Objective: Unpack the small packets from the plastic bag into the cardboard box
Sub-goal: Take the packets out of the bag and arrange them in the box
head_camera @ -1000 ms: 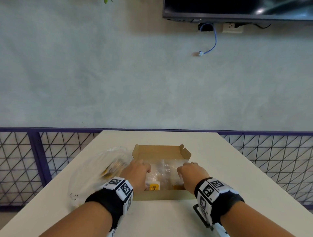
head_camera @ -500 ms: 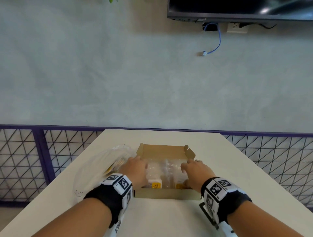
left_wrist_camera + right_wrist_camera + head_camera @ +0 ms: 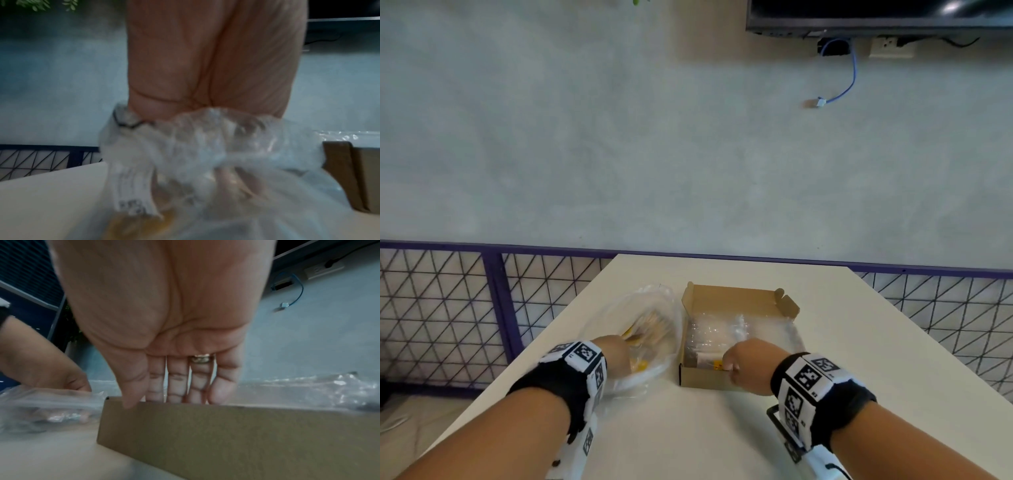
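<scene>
A clear plastic bag (image 3: 650, 318) lies left of the open cardboard box (image 3: 736, 296) on the white table. My left hand (image 3: 616, 353) reaches into the bag's mouth. In the left wrist view its fingers (image 3: 226, 178) show only dimly through the crumpled plastic bag (image 3: 236, 138), beside a white labelled packet (image 3: 131, 194); whether they hold anything is hidden. Several clear packets (image 3: 719, 332) fill the box. My right hand (image 3: 739, 366) holds the box's near wall (image 3: 226, 434), thumb (image 3: 129, 402) outside and fingers (image 3: 176, 386) inside.
The white table (image 3: 722, 428) ends close on the left, beyond the bag. A purple rail with wire mesh (image 3: 493, 298) runs behind it. On the grey wall hang a dark screen (image 3: 876, 13) and a loose blue cable (image 3: 849, 82).
My left hand has left the box and gone left into the plastic bag. My right hand has drawn back from the packets to the box's near wall.
</scene>
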